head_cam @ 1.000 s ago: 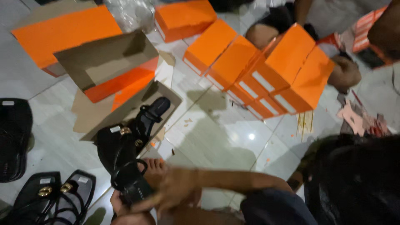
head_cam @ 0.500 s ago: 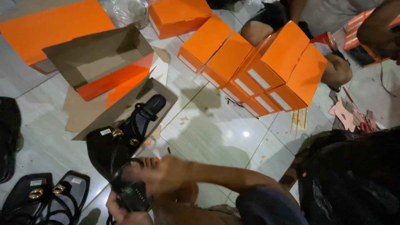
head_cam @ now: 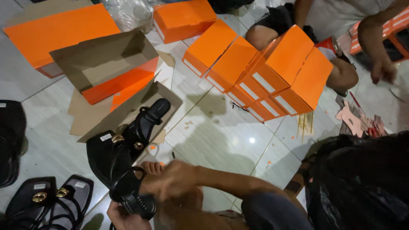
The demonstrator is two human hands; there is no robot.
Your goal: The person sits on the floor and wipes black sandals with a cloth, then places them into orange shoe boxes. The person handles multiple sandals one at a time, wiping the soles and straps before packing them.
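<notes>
My right hand point(head_cam: 172, 183) reaches in from the right and grips the heel strap of a black sandal point(head_cam: 108, 159) with a gold buckle. My left hand point(head_cam: 121, 216) holds the same sandal from below at the bottom edge. The sandal's toe points toward a shallow open cardboard box point(head_cam: 168, 96). A second black sandal point(head_cam: 149, 119) lies in that box, just beyond the held one.
An open orange box point(head_cam: 106, 64) stands behind. Several closed orange boxes point(head_cam: 272, 72) are stacked mid-floor, with a flat orange lid point(head_cam: 55, 30) far left. Another black sandal pair point(head_cam: 47, 200) lies bottom left. A seated person point(head_cam: 341, 47) is top right, a black bag point(head_cam: 362, 187) right.
My right hand has closed further over the sandal's heel strap and my left hand has come up under it. The sandal has turned slightly in my hands.
</notes>
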